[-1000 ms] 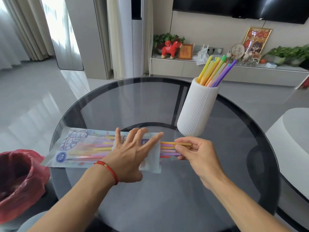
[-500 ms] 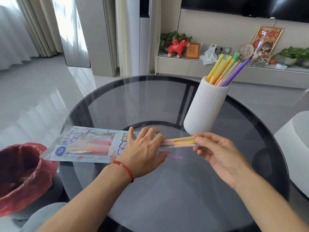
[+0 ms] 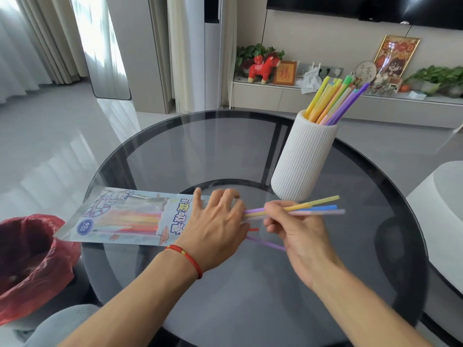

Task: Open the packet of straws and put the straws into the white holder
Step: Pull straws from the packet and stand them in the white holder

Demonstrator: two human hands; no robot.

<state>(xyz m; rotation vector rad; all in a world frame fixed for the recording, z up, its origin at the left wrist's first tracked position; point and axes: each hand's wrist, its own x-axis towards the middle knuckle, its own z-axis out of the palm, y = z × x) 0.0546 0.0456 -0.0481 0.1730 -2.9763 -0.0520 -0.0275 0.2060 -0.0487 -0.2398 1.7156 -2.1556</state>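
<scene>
While left hand [image 3: 218,229] pins packet [image 3: 120,216], straws [image 3: 313,209] in rt hand [image 3: 298,229] grip.

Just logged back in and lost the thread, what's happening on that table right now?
A person's left hand presses the printed plastic straw packet flat on the round dark glass table. The right hand pinches a few coloured straws, partly pulled out. The ribbed white cylindrical holder already holds several straws.

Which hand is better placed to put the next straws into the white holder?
The right hand: it already pinches several straws drawn out of the packet, and the white holder stands just beyond it. The left hand is pressing the packet down.
</scene>
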